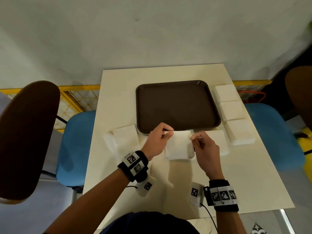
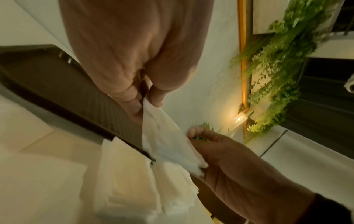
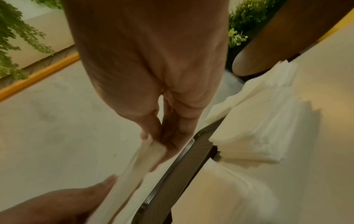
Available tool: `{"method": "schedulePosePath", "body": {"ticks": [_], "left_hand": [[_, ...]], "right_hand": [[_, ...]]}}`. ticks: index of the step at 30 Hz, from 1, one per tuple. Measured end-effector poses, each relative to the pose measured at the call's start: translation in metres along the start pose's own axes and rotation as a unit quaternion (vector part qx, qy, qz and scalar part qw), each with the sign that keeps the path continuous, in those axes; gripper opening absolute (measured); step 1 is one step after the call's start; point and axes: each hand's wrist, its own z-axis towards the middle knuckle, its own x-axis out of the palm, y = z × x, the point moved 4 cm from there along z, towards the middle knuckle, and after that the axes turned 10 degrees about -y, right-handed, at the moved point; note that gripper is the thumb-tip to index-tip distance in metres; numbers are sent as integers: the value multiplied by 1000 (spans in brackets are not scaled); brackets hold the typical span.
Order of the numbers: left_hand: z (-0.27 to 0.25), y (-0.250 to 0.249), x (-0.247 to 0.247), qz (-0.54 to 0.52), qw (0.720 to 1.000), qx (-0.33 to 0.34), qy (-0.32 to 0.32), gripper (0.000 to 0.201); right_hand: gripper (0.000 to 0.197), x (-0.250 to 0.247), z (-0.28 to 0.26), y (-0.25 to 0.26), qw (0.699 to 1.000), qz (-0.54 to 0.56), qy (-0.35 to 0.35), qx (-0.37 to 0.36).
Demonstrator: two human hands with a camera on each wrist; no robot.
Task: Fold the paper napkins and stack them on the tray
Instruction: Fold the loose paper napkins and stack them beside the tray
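A white paper napkin [image 1: 178, 145] is held up just in front of the brown tray [image 1: 177, 105], its lower edge near the table. My left hand [image 1: 168, 133] pinches its top left corner and my right hand [image 1: 192, 137] pinches its top right corner. The left wrist view shows the left hand [image 2: 151, 103] pinching the napkin [image 2: 164, 141], the right hand [image 2: 216, 150] at the far edge and the tray [image 2: 67, 91] behind. In the right wrist view, the right hand [image 3: 153, 141] grips the napkin [image 3: 132, 175] edge-on beside the tray rim [image 3: 184, 171]. No napkins lie on the tray.
Three stacks of white napkins [image 1: 232, 110] line the table's right edge beside the tray. More napkins [image 1: 125, 136] lie left of the tray, and another [image 1: 218, 142] lies under my right hand. Blue chairs [image 1: 76, 149] flank the cream table [image 1: 168, 183].
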Motion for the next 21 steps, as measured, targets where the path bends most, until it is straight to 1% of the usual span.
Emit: {"method": "schedulePosePath", "body": {"ticks": [2,4,5,6,8,10,11,12,13,15,17,19,21], "left_hand": [[3,1,11,13,1000,8,-13,8],[9,2,19,17,1000,3,-18,10],[11,3,22,26,1000,2,-15,12],[13,3,24,40,999,3,-13,16],[17,3,28,66,998,6,-8,28],[17,4,30,83,997,3,-6,46],[16,4,32,92,996,10,-7,53],[14,6,33,106,994,23,-9,55],[14,8,35,124,991,40,-10,54],[14,17,41,171,983,70,-6,41],[13,25,45,227,971,79,7,29],[14,34,48,270,960,78,17,29],[12,37,50,287,954,81,18,31]], "right_hand": [[13,2,-1,-3,999,11,0,37],[5,1,-2,-6,997,23,-6,71],[1,0,-2,-7,997,23,-11,73],[4,0,-1,-8,998,14,-15,65],[9,2,1,-13,998,-17,-16,54],[7,6,3,-19,996,-56,-12,63],[6,10,4,-22,995,-73,-12,68],[7,15,4,-25,994,-87,-9,70],[11,19,3,-26,992,-101,-3,69],[20,30,1,-32,989,-136,18,62],[30,38,-2,-38,982,-174,43,60],[36,42,-5,-41,973,-220,47,51],[34,44,-6,-41,961,-275,33,19]]}}
